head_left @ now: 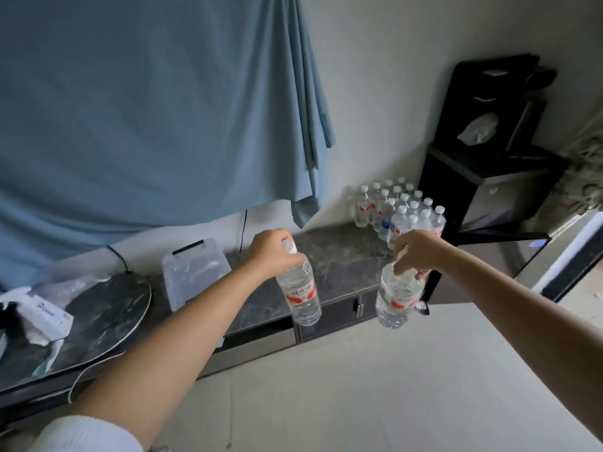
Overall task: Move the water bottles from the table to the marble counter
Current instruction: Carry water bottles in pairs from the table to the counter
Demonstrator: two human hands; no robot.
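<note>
My left hand [269,252] grips a clear water bottle [301,293] with a red label by its neck, and the bottle hangs in the air in front of the dark marble counter [339,252]. My right hand [416,252] grips a second red-labelled bottle [396,298] by its top, also hanging in the air beyond the counter's front edge. Several more bottles [398,208] with white caps stand clustered on the counter's right end, against the wall.
A clear plastic box [192,272] sits on the counter left of my left hand. A round dark slab [98,311] with packets lies further left. A black water dispenser [489,168] stands right of the counter. A blue curtain [146,109] hangs above.
</note>
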